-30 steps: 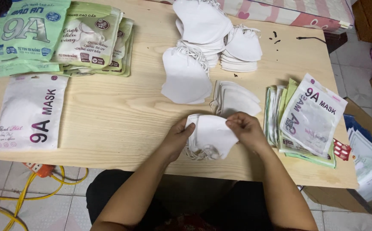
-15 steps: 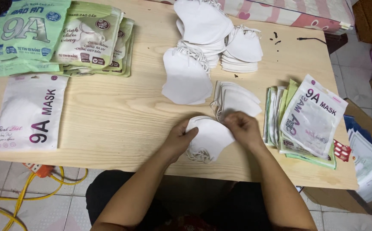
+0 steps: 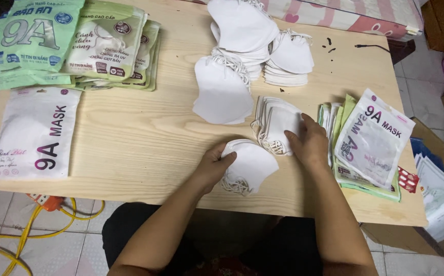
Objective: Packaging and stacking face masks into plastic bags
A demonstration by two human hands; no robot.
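Left hand (image 3: 213, 166) presses flat on a folded white fabric face mask (image 3: 250, 164) near the front edge of the pale wooden table (image 3: 145, 128). Right hand (image 3: 309, 143), fingers spread, rests on the fanned stack of white masks (image 3: 275, 122) beside it (previously both hands held the one mask). Risk: loose ear loops could snag, dragging the stack askew.

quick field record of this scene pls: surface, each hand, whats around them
surface: light wooden table
left hand: left hand holding down a small stack of white masks near the front edge
right hand: right hand resting on a fanned pile of white masks
behind: taller mask stacks
right side: pile of filled mask packets
left side: green packets and a white packet
floor: yellow cable
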